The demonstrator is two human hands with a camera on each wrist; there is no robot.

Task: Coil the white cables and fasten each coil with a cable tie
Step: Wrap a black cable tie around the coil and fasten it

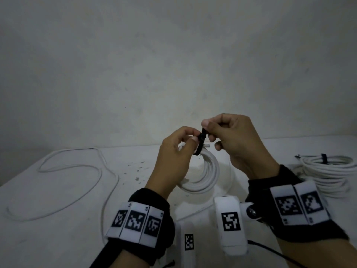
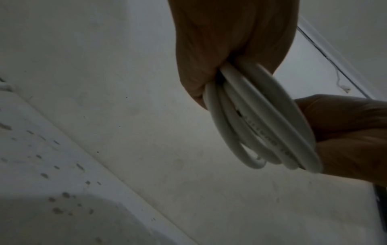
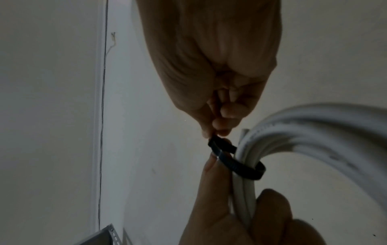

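Held up above the table point(image 1: 58, 190) at centre frame in the head view: a white cable coil point(image 1: 204, 171), standing on edge, its ring plane roughly vertical and its long axis running from upper left down to lower right. Gripped at its upper part by the left hand point(image 1: 173, 151), fingers curled round the bunched turns, thumb lying along them; seen from the left wrist as a bundle of loops point(image 2: 261, 119) hanging out of the fist point(image 2: 226, 46). Looped across the turns at the top: a black cable tie point(image 1: 201, 141), its band crossing the cable direction, the free end pointing up toward the right hand point(image 1: 237, 140). Pinched between right thumb and forefinger point(image 3: 215, 126), that end of the tie point(image 3: 236, 159); loop not drawn tight, a gap visible beside the cables point(image 3: 247, 182). At the right edge of the frame, lying flat on the table: a second coil point(image 1: 332, 175) with a black tie round it. At left, a loose white cable point(image 1: 81, 169) snaking over the table.
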